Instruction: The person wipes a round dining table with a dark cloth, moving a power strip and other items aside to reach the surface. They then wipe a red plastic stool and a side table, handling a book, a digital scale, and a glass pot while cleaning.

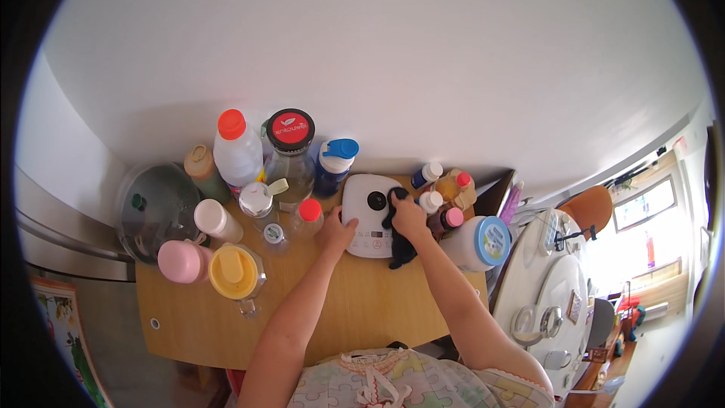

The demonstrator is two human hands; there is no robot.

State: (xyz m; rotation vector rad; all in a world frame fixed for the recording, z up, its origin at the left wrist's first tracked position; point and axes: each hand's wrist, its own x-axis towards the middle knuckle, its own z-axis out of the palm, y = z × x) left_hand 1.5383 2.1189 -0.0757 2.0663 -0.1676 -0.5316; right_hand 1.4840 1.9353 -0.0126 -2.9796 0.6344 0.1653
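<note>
A flat white appliance [364, 221] with rounded corners lies on the wooden table. It has a round black spot near its far side and a small control panel near its front; its exact kind I cannot make out. My left hand [337, 233] grips its left edge, thumb over the top. With my right hand [408, 219] I hold a black cloth [402, 251] against the right side of the appliance, index finger pressing on it. Part of the cloth hangs toward the table. Close by my left hand stands a clear bottle with a red cap [309, 210].
Left stand a large clear bowl [134, 219], a yellow-lidded pitcher [226, 268], a pink-lidded container [180, 261], a big jar [291, 174] and a blue-lidded bottle [338, 153]. Right are small bottles [427, 174] and a blue-lidded tub [476, 243]. A white wall [362, 53] rises behind.
</note>
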